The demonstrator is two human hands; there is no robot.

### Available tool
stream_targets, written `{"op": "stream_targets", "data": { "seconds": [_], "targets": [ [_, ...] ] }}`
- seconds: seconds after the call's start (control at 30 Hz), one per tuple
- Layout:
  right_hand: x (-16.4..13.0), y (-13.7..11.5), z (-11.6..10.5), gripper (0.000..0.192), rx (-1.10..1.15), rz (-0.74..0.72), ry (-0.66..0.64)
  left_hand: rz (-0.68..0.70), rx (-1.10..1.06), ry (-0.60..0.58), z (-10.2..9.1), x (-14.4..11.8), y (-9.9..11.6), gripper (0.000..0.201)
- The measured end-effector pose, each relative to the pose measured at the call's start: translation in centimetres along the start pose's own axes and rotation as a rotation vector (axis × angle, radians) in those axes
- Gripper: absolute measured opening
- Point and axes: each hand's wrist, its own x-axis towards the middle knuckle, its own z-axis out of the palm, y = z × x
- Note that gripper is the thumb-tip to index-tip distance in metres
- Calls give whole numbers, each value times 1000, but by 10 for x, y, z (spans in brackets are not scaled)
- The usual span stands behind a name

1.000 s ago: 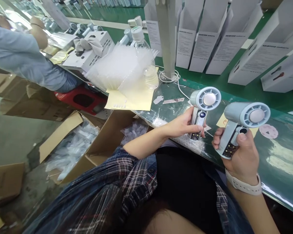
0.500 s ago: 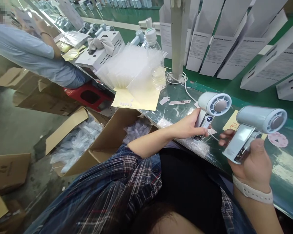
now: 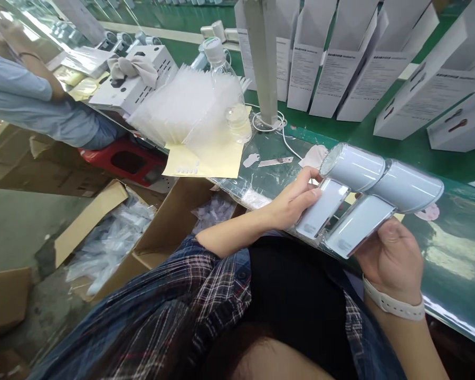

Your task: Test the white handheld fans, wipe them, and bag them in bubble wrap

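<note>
Holding two pale handheld fans side by side above the green workbench (image 3: pixel 455 253), backs turned up: the left hand (image 3: pixel 291 203) grips the left fan (image 3: pixel 336 184) by its handle, the right hand (image 3: pixel 393 258) grips the right fan (image 3: pixel 383 203). Judging the check, keep both handles pinched firmly, heads level and parallel, clear of the bench.

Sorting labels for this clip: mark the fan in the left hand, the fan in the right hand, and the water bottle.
Left fan (image 3: pixel 354 168), head view, on its barrel.
Right fan (image 3: pixel 409 186), head view, on its barrel.
Water bottle (image 3: pixel 233 105), head view, on its clear body.
</note>
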Motion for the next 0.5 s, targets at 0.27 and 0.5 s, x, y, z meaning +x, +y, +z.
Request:
{"op": "stream_targets", "data": {
  "seconds": [0.27,0.5],
  "targets": [
    [7,-30,37,28,121,33,16,76,-166,-33,17,19,23,72],
    [18,-63,56,37,164,-85,-142,27,-275,-237,33,36,54,63]
  ]
}}
